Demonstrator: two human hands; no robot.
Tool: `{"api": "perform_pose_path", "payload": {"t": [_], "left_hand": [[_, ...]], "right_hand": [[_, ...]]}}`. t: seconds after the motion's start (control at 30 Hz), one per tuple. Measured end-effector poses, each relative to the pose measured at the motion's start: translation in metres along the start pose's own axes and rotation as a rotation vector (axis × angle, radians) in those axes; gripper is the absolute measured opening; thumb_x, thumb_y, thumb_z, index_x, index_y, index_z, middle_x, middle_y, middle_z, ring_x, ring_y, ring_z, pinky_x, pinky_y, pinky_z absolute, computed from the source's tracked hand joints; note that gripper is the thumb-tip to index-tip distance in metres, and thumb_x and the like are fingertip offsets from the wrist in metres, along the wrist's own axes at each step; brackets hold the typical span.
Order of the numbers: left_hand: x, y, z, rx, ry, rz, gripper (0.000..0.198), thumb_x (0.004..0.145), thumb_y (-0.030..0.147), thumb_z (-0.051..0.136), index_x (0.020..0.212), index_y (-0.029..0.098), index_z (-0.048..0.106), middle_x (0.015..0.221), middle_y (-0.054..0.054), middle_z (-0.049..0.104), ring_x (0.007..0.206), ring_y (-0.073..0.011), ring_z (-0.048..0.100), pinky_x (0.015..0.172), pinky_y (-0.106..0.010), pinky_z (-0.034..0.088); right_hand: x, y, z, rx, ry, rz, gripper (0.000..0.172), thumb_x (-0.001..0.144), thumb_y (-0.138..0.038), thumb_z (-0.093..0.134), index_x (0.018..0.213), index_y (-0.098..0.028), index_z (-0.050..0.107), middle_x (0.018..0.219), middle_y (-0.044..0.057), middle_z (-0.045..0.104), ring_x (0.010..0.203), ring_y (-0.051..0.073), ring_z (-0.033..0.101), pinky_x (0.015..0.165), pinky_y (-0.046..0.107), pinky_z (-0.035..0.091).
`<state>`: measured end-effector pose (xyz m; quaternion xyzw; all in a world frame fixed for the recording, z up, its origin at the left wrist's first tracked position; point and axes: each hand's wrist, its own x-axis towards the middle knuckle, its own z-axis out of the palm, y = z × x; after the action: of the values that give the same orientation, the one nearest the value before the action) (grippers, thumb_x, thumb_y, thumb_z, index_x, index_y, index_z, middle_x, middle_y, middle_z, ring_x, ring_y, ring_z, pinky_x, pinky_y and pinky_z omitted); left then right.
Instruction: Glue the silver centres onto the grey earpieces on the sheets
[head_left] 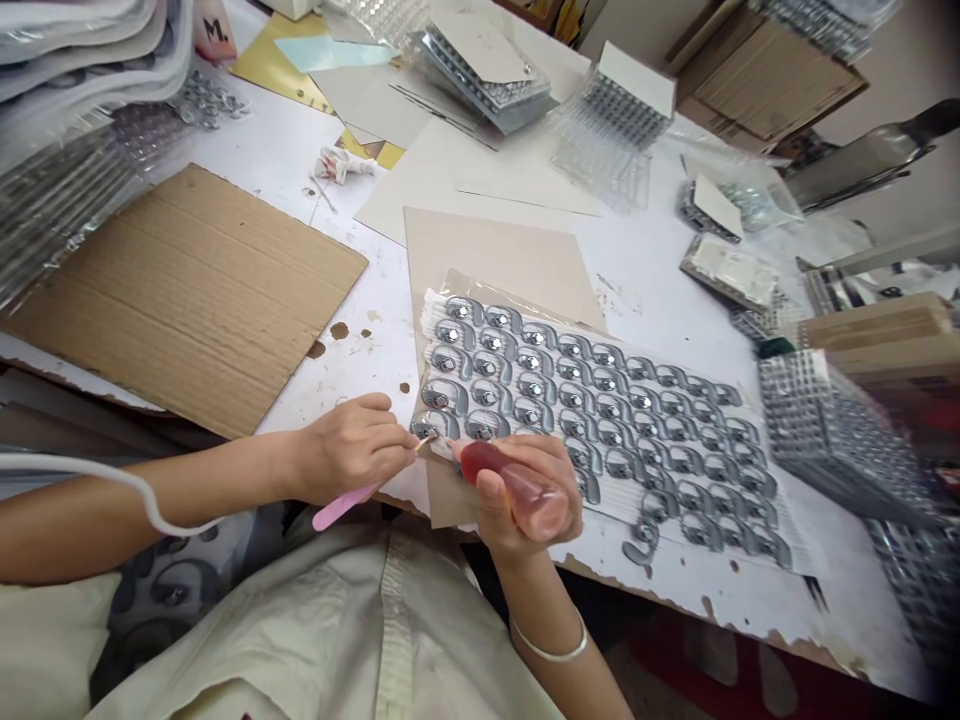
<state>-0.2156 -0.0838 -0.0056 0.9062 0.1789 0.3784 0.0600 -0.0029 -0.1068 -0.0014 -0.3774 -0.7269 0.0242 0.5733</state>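
Note:
Closed round a slim pink-handled tool, my left hand is at the near left corner of a sheet of grey hook-shaped pieces. A thin pale tip emerges from its fingers and meets the corner piece; whether it belongs to the pink handle I cannot tell. My right hand is wrapped round a small translucent bottle of reddish liquid, its narrow end pointing left near that same piece. Shiny round stones sit on many pieces. One loose piece lies at the sheet's near edge.
Brown corrugated cardboard lies at left. Grey card extends under the sheet. Crumpled tissue and stacked packs of stones are farther back. More packs stand at right, and a white cord crosses my left forearm.

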Motion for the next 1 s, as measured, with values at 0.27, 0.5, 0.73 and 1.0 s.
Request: {"api": "perform_pose_path", "payload": {"t": [0.27,0.5,0.73,1.0], "left_hand": [[0.004,-0.001,0.001,-0.039,0.088,-0.043,0.009,0.087,0.009,0.052,0.082,0.016,0.05,0.079,-0.005,0.071,0.062,-0.0113,0.061,0.065,-0.029,0.04],[0.001,-0.002,0.005,-0.07,0.107,-0.075,0.006,0.085,0.01,0.054,0.083,0.016,0.051,0.08,-0.004,0.071,0.062,-0.0115,0.062,0.065,-0.03,0.039],[-0.002,-0.004,0.006,-0.11,0.105,-0.104,0.005,0.085,0.012,0.055,0.083,0.017,0.053,0.083,-0.004,0.072,0.064,-0.0108,0.062,0.07,-0.03,0.039],[-0.001,-0.004,0.005,-0.182,0.127,-0.14,0.007,0.083,0.012,0.058,0.083,0.016,0.053,0.081,-0.004,0.072,0.064,-0.0116,0.063,0.072,-0.03,0.038]], "right_hand": [[0.006,-0.014,-0.003,-0.117,-0.104,-0.104,0.019,0.078,-0.026,0.066,0.09,-0.013,0.057,0.072,0.004,0.06,0.066,0.016,0.06,0.052,0.029,0.053],[0.002,-0.019,-0.003,-0.196,-0.125,-0.184,0.022,0.079,-0.028,0.066,0.094,-0.014,0.058,0.073,0.005,0.062,0.064,0.016,0.061,0.05,0.028,0.053],[0.003,-0.02,-0.003,-0.181,-0.141,-0.203,0.022,0.079,-0.027,0.065,0.092,-0.012,0.057,0.072,0.005,0.061,0.064,0.017,0.061,0.049,0.029,0.052],[0.002,-0.019,-0.003,-0.143,-0.143,-0.172,0.021,0.08,-0.028,0.065,0.091,-0.012,0.057,0.072,0.005,0.061,0.064,0.017,0.061,0.049,0.029,0.052]]}}
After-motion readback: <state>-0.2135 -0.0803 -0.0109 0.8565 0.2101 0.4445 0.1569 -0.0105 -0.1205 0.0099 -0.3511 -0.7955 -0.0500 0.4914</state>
